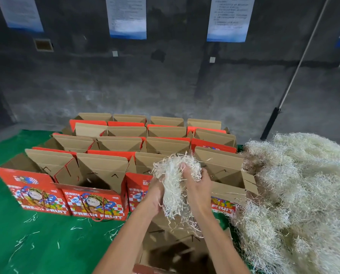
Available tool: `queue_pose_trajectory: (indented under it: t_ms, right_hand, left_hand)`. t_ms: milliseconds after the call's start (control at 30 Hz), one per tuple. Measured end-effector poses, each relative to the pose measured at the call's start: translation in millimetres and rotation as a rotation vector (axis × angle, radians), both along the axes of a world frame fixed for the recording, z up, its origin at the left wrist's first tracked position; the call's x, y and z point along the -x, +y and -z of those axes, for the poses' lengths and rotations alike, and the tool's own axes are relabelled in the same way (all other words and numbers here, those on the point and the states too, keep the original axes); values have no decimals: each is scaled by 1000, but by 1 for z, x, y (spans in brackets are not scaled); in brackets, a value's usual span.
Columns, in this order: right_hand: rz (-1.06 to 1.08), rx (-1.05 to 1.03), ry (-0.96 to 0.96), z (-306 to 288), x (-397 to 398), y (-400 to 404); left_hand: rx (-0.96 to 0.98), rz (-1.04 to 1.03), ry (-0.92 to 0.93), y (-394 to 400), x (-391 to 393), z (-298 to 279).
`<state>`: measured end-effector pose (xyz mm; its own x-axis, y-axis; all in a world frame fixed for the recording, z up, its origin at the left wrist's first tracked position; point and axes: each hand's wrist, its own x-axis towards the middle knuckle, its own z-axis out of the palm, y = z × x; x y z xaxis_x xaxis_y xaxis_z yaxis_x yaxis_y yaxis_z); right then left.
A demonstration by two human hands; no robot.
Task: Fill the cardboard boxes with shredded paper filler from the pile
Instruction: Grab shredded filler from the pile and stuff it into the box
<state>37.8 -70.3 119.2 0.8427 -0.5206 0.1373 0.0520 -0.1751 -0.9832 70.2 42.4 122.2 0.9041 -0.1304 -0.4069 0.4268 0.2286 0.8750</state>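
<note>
Shredded paper [173, 186] apparently gripped in both hands

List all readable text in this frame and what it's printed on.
"FRESH FRUIT": front of the leftmost red box, along the bottom edge.
"FRESH FRUIT": front of the second red box, partly blurred.
"FRUIT": front of the red box by the shredded paper pile, with its left part hidden behind the right hand.
Small characters at the top of the box fronts: too blurred to read.
Wall notices: printed text, too small and blurred to read.
</note>
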Motion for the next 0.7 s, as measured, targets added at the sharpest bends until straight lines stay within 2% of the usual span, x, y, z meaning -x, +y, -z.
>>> queue_pose_trajectory:
  t_ms: [67, 167, 300, 433, 700]
  right_hand:
    - [57, -45, -24, 2, -2, -1]
    - [85, -86, -60, 1, -4, -3]
    - [91, 84, -63, 0, -4, 10]
    - [94, 150, -75, -2, 2, 23]
    - [22, -50, -58, -8, 5, 2]
  left_hand:
    - [-3, 23, -20, 8, 3, -4]
    - [52, -55, -62, 16, 4, -3]
    - [-45, -80, -264, 5, 15, -2]
    - [-96, -182, -192, 6, 18, 14]
    - [-80, -363, -105, 45, -5, 8]
